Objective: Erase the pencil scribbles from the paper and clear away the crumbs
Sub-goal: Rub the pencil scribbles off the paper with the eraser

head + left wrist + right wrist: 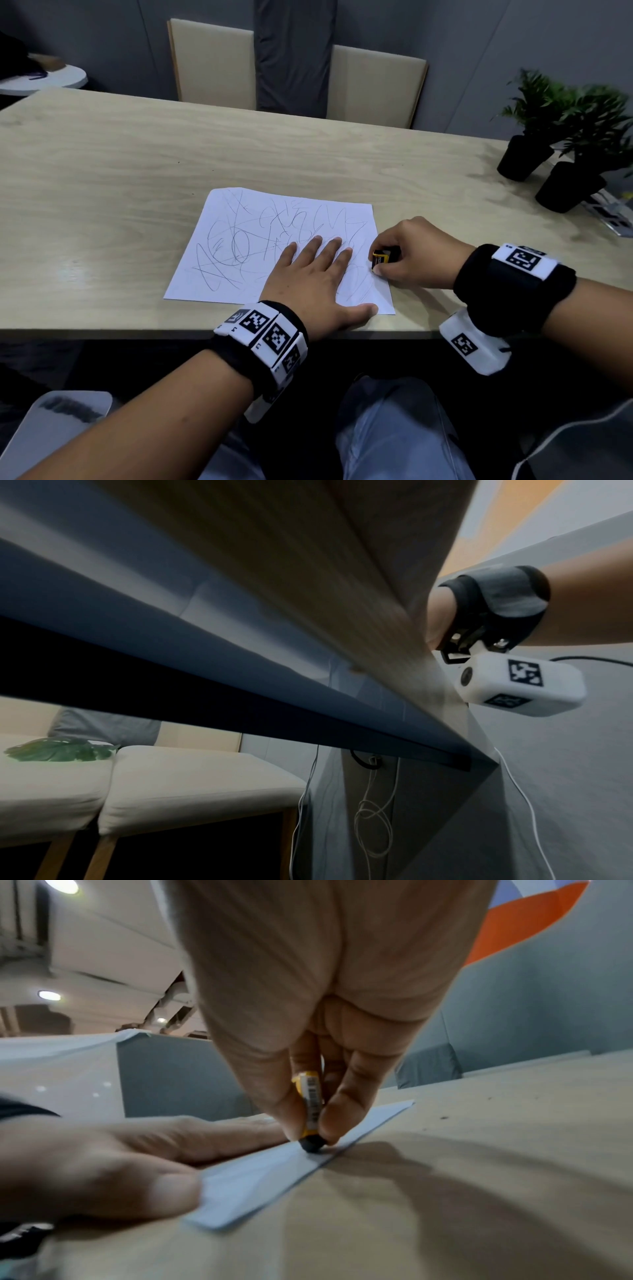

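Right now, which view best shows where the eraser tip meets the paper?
The right wrist view: the eraser's dark tip presses on the paper near its right edge, pinched by the right hand. The head view shows only the eraser's sleeve from above. The left wrist view shows neither.

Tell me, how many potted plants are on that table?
2. Both stand at the table's far right corner: one potted plant farther back, the other nearer and further right. The frame edge may hide more.
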Demonstrator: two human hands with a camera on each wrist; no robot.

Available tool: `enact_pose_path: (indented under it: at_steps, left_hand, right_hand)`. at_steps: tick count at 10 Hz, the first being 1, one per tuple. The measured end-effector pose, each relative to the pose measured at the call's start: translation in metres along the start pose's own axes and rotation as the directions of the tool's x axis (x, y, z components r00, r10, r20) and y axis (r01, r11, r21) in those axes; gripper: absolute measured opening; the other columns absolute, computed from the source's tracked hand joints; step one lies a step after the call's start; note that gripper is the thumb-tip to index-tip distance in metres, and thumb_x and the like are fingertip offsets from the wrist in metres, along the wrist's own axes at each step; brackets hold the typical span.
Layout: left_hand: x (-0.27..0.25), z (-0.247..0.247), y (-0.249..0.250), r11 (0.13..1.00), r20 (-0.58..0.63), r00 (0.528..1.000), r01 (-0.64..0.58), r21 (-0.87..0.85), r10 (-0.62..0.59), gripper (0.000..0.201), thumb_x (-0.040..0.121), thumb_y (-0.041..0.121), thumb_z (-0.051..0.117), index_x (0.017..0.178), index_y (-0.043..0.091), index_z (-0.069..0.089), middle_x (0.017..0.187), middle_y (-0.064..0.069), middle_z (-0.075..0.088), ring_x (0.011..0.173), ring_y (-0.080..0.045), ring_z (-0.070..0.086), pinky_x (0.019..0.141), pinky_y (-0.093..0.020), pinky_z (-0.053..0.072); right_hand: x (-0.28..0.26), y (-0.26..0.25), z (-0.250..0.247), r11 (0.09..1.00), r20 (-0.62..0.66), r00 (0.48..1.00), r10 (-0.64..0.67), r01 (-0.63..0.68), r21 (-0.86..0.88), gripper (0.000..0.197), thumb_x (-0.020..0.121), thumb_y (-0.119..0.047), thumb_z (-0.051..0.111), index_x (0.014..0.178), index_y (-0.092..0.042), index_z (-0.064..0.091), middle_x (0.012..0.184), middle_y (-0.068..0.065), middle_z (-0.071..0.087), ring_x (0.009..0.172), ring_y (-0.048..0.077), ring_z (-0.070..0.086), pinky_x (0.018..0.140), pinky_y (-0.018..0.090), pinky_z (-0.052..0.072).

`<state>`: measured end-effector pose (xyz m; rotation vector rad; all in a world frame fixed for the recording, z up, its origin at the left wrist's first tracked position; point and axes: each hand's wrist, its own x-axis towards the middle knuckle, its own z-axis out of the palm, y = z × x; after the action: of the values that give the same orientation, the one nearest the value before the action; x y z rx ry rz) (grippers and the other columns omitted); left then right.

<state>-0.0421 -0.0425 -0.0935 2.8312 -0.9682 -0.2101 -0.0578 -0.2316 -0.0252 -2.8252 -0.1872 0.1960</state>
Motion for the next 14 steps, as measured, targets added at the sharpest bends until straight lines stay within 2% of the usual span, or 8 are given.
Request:
enact_pose_path:
  at_steps: [1, 3, 8, 10, 11, 12, 14]
  left_hand:
    - [-0.0003, -0.0003, -0.0008, 1.0, 0.007, 1.0, 0.0, -0.007, 0.0, 0.098, 0.078, 0.086, 0.022, 0.156, 0.033, -0.004, 0.163, 0.013, -0.013, 0.148, -0.012, -0.017, 0.12, -0.045, -0.009]
    - [-0.0002, -0.0007, 0.0, 1.0, 0.004, 1.0, 0.001, -0.005, -0.001, 0.098, 0.078, 0.086, 0.022, 0.156, 0.033, -0.004, 0.163, 0.013, -0.013, 0.148, -0.012, -0.017, 0.12, -0.045, -0.009]
    - [-0.0004, -0.0009, -0.0004, 1.0, 0.008, 1.0, -0.002, 0.0, 0.002, 0.098, 0.078, 0.086, 0.022, 0.156, 0.032, -0.004, 0.163, 0.013, -0.013, 0.148, -0.012, -0.017, 0.119, -0.045, -0.009]
    - [-0.0003, -0.0004, -0.0001, 1.0, 0.011, 1.0, 0.001, 0.002, -0.001, 0.098, 0.078, 0.086, 0.022, 0.156, 0.033, -0.004, 0.163, 0.013, -0.013, 0.148, -0.012, -0.018, 0.119, -0.045, -0.01]
    - [-0.0003, -0.0008, -0.0005, 1.0, 0.006, 1.0, 0.0, -0.002, 0.0, 0.098, 0.078, 0.087, 0.021, 0.156, 0.032, -0.004, 0.163, 0.013, -0.013, 0.148, -0.012, -0.017, 0.119, -0.045, -0.009]
    - [0.0, -0.0009, -0.0002, 1.0, 0.008, 1.0, -0.001, -0.001, 0.001, 0.098, 0.078, 0.086, 0.022, 0.156, 0.032, -0.004, 0.163, 0.013, -0.013, 0.148, -0.012, -0.017, 0.119, -0.045, -0.009]
    - [-0.0003, -0.001, -0.0008, 1.0, 0.003, 1.0, -0.001, -0.004, 0.001, 0.098, 0.078, 0.086, 0.022, 0.156, 0.032, -0.003, 0.163, 0.013, -0.012, 0.148, -0.012, -0.017, 0.119, -0.045, -0.009]
  right_hand:
    - [-0.0015, -0.0032, 0.0009, 1.0, 0.022, 1.0, -0.013, 0.013, 0.007, 0.009, 0.078, -0.019, 0.069, 0.085, -0.021, 0.074, 0.07, -0.008, 0.067, 0.062, 0.002, 0.056, 0.058, 0.016, 0.043]
    - [-0.0032, -0.0035, 0.0022, 0.999, 0.021, 0.999, -0.031, 0.031, 0.019, 0.009, 0.078, -0.018, 0.07, 0.086, -0.02, 0.074, 0.071, -0.006, 0.068, 0.063, 0.005, 0.057, 0.062, 0.023, 0.047]
    - [-0.0057, -0.0054, 0.0031, 0.999, 0.02, 0.999, -0.024, 0.024, 0.029, 0.009, 0.078, -0.017, 0.069, 0.085, -0.018, 0.074, 0.068, -0.007, 0.066, 0.062, 0.006, 0.057, 0.06, 0.02, 0.046]
    - [-0.0073, -0.0033, 0.0029, 0.999, 0.008, 1.0, -0.009, 0.009, 0.034, 0.01, 0.078, -0.018, 0.07, 0.087, -0.018, 0.075, 0.072, -0.004, 0.069, 0.065, 0.009, 0.059, 0.064, 0.025, 0.049]
    - [-0.0074, -0.0054, 0.0033, 0.998, 0.03, 0.999, -0.034, 0.033, 0.044, 0.009, 0.078, -0.018, 0.07, 0.085, -0.019, 0.075, 0.07, -0.005, 0.069, 0.063, 0.007, 0.057, 0.061, 0.022, 0.047]
    - [-0.0082, -0.0047, 0.0026, 0.999, 0.009, 1.0, -0.022, 0.021, 0.028, 0.009, 0.078, -0.018, 0.07, 0.086, -0.018, 0.075, 0.072, -0.005, 0.069, 0.066, 0.008, 0.059, 0.064, 0.025, 0.049]
    - [-0.0087, -0.0061, 0.0028, 0.999, 0.027, 0.999, -0.026, 0.025, 0.041, 0.008, 0.077, -0.018, 0.069, 0.083, -0.02, 0.074, 0.07, -0.005, 0.069, 0.064, 0.007, 0.059, 0.062, 0.022, 0.048]
